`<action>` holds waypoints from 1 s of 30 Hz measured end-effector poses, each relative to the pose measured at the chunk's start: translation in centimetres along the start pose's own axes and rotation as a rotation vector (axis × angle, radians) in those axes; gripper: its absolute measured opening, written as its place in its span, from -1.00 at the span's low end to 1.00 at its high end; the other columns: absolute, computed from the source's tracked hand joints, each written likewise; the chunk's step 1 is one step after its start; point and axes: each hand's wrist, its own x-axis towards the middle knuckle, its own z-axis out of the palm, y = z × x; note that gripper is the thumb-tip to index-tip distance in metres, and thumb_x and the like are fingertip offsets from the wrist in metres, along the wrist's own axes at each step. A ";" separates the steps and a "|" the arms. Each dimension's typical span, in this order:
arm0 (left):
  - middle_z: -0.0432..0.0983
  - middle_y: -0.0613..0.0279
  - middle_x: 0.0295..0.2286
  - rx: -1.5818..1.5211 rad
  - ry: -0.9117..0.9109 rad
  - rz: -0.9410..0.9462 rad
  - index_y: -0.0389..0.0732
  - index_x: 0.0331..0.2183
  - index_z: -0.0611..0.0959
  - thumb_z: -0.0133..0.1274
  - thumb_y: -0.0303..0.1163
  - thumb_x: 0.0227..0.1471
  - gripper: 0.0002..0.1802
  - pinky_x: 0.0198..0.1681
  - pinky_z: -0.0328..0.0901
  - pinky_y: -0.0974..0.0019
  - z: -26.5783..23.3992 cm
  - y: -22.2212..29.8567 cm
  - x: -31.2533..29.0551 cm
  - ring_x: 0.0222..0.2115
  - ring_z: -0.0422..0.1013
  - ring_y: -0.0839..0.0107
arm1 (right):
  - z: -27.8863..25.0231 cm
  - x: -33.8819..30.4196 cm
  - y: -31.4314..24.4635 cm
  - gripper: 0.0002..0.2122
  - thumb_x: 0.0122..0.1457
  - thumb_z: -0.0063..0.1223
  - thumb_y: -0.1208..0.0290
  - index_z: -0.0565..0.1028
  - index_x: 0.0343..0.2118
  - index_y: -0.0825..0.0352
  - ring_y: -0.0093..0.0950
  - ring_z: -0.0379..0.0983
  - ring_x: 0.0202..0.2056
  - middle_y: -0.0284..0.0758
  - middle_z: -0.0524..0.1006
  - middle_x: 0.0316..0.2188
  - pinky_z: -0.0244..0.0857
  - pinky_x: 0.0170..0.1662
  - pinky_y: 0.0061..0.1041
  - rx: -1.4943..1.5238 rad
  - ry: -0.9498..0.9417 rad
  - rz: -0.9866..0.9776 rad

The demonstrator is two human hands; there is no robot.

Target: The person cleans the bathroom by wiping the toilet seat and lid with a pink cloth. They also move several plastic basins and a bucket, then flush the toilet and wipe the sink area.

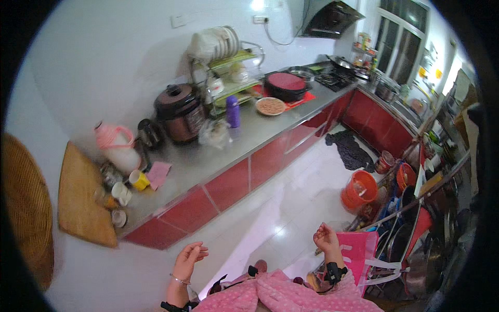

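Hovering before the steel counter (195,164): left hand (190,257), fingers loosely extended; right hand (326,237), fingers half-curled, near a pink tote bag (357,249) across from the counter. Yellow cup (139,180), counter's near end. Purple bottle (233,113), counter's middle. Range hood (331,20), above counter's far end.

The clothing (291,291) is pink with pale dots; the bag (358,248) bright pink; the cabinets (227,184) red; the bottle (232,112) purple.

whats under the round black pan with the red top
A red sheet or mat, its edges showing on either side of the black pan. Whatever lies directly beneath the middle is covered by the pan itself.
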 end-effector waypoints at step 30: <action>0.47 0.13 -0.23 0.172 -0.398 0.032 -0.31 -0.06 0.41 -0.13 -0.32 0.16 -0.64 -0.12 0.30 0.39 28.8 13.1 44.8 -0.23 0.41 0.43 | 9.0 23.2 -28.2 -0.92 0.05 -0.05 0.40 0.46 -0.51 0.23 -0.55 0.40 -0.50 -0.43 0.49 -0.57 0.26 -0.37 -0.51 0.148 0.126 -0.203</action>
